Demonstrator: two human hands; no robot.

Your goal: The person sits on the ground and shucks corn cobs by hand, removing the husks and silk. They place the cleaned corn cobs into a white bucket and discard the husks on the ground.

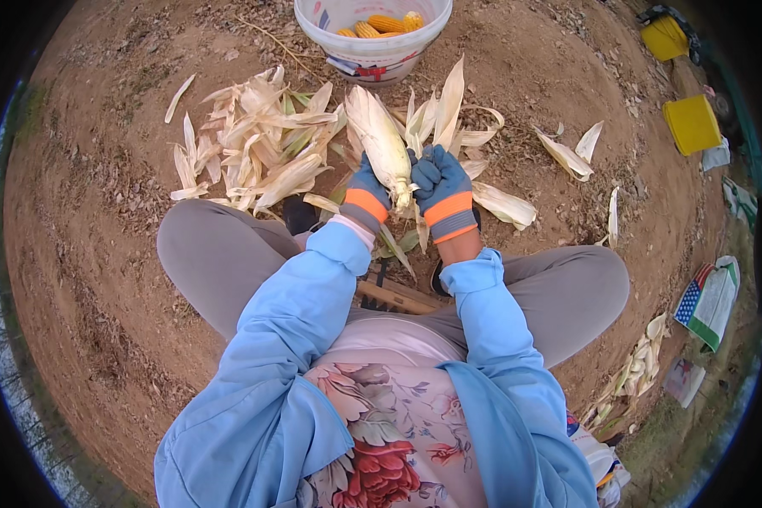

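Note:
An ear of corn (379, 143) in its pale husk lies in my gloved left hand (369, 187), tilted with its stalk end towards me. My left hand grips it from the left, low on the ear. My right hand (443, 181), in a matching blue-grey glove with an orange cuff, presses close to the ear's right side with its fingers curled. Whether a strip of husk is caught in those fingers is hidden. Loose dry husks (449, 111) rise just beyond my right hand.
Ahead stands a white plastic bucket (374, 54) with several husked yellow cobs (386, 24) inside. A heap of dry husks (254, 140) covers the soil at left. Yellow containers (692, 125) and a printed bag (708, 301) lie far right. Wooden slats (400, 297) show between my legs.

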